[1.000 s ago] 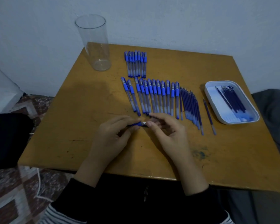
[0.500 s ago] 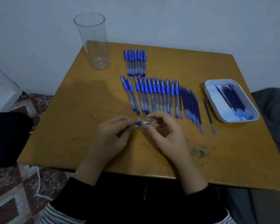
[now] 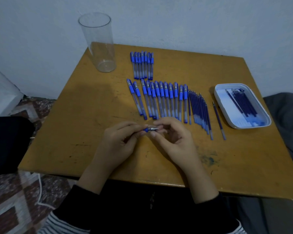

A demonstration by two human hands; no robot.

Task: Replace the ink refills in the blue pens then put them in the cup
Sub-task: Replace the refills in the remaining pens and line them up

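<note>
At the middle of the near edge of the table point(image 3: 71, 135), two forearms in dark sleeves reach in, and the hands meet over the wood. The left hand point(image 3: 118, 142) has its fingers curled round the barrel of a pen point(image 3: 150, 129), gripping it. The right hand point(image 3: 174, 139) is curled too, with thumb and forefinger pinching the pen's tip end.

At the far left corner stands a cup point(image 3: 100, 46), clear, upright and holding nothing.

By the right edge lies a white tray point(image 3: 230, 108) with a bundle of dark refills point(image 3: 243, 103) in its right half.

Across the middle of the table runs a row of pens point(image 3: 161, 100), side by side, with their blue grips toward the far edge. The two leftmost are slanted and stand a little apart from the others.

Just right of that row, touching it, is a fan of loose refills point(image 3: 199, 110), also laid side by side.

Toward the far edge, between cup and row, is a smaller batch of pens point(image 3: 142, 65), packed close together.

Between the fan and the tray lies one single refill point(image 3: 218, 119), apart from both.

The held pen is above the table, just near of the row. It lies level, with its silver tip pointing right.
</note>
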